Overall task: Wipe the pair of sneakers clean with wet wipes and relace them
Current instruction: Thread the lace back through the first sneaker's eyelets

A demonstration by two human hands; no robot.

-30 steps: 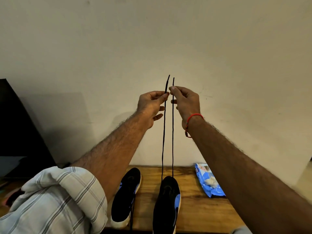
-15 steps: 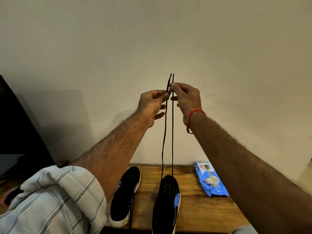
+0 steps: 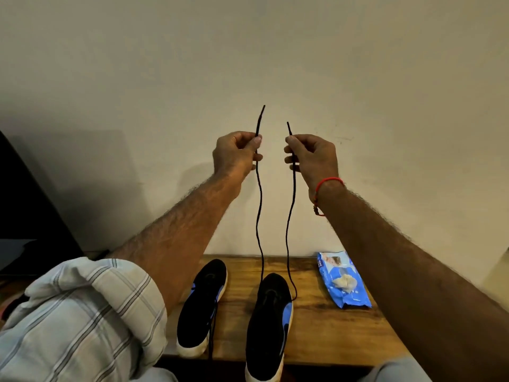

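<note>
Parting from their earlier side-by-side hold, left hand (image 3: pixel 234 153) and right hand (image 3: pixel 314 155) each pinch a lace (image 3: pixel 260 216) end, slackening it, evened for threading the shoe (image 3: pixel 271 321)

I count, all placed against the wooden table (image 3: pixel 316 334): two sneakers on it, the left sneaker (image 3: pixel 202 307) and the right sneaker (image 3: pixel 268 323); one wipes pack (image 3: pixel 343 279) on it; one used wipe (image 3: pixel 344 282) atop that pack; two lace ends above it, the left lace end (image 3: pixel 259 188) and the right lace end (image 3: pixel 291 199); two hands above it, the left hand (image 3: pixel 235 153) and the right hand (image 3: pixel 314 155).
</note>
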